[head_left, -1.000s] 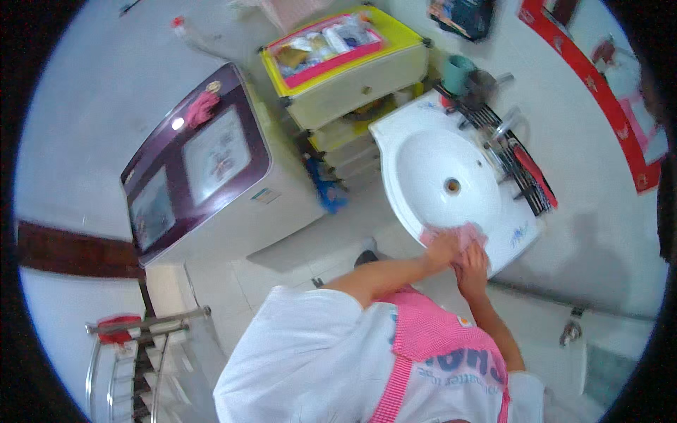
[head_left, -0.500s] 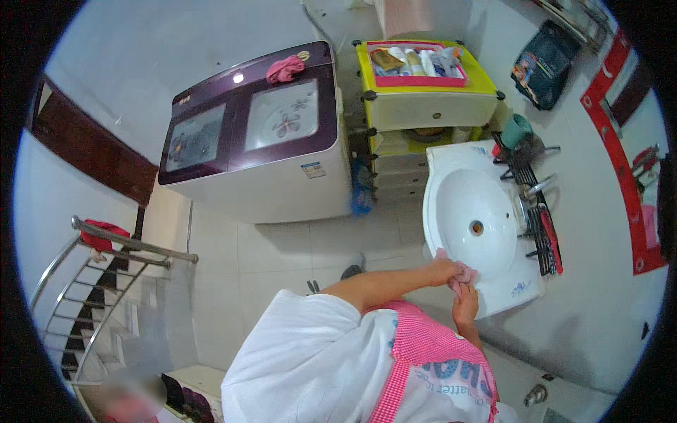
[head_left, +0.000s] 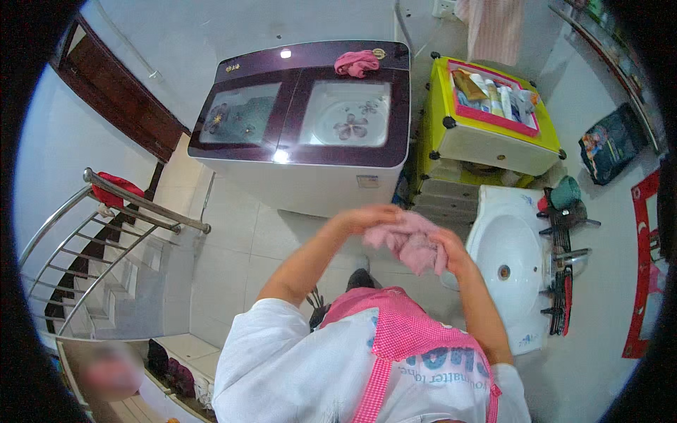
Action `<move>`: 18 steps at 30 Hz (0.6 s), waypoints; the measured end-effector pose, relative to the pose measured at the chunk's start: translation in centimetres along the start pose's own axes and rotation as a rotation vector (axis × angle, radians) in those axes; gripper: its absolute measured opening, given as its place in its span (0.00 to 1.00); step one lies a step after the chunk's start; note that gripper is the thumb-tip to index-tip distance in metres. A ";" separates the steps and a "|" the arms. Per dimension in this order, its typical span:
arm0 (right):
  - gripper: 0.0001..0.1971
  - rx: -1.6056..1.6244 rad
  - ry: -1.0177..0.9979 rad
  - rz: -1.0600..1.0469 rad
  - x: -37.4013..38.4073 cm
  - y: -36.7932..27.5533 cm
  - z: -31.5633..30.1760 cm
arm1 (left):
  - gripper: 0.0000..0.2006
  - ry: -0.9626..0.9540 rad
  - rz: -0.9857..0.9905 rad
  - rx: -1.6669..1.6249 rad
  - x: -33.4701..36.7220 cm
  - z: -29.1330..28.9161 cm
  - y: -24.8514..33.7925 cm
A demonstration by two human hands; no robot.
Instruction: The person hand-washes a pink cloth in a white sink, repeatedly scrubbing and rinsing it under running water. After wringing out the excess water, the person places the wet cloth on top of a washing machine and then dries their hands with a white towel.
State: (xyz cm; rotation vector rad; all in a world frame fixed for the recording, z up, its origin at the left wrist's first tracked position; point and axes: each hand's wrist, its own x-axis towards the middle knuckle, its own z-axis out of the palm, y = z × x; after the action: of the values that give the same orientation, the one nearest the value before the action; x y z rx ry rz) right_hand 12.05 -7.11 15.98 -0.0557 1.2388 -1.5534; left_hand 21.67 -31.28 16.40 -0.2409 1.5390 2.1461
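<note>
A crumpled pink cloth (head_left: 409,243) is stretched between my two hands, held in the air above the tiled floor. My left hand (head_left: 372,217) is closed on its left end. Gripping the right end is my right hand (head_left: 451,249), just left of the white washbasin (head_left: 486,243). The cloth's lower edge hangs loose between the hands. Beyond my left hand stands a twin-tub washing machine (head_left: 310,185) with a dark purple top, and a second, deeper pink cloth (head_left: 357,64) lies bunched on its back panel.
Right of the washer is a yellow-topped drawer unit (head_left: 493,141) carrying a pink tray (head_left: 532,132) of tubes and packets. A green cup (head_left: 565,192) and a tap (head_left: 572,256) are at the basin's right edge. A metal stair railing (head_left: 134,204) is at left.
Both hands have lifted the pink cloth out from over the basin and moved it left. They are now farther apart, with the cloth spread between them. My view has turned toward the washing machine.
</note>
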 end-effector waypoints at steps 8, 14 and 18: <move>0.19 -0.561 0.177 -0.439 18.9 -16.8 9.0 | 0.21 0.341 0.135 -0.194 -2.0 -17.7 15.5; 0.27 -1.263 0.590 -1.059 22.9 -15.2 12.0 | 0.28 1.159 0.441 1.190 1.0 -25.1 13.7; 0.32 -1.551 0.647 -1.056 24.0 -12.4 15.0 | 0.30 1.024 0.591 1.530 3.5 -21.4 11.5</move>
State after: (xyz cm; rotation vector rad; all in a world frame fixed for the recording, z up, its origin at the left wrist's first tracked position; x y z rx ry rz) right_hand 2.78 -36.44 18.67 -1.4776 2.9726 -0.9260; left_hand 10.24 -53.00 17.10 -0.3485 3.6053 0.3832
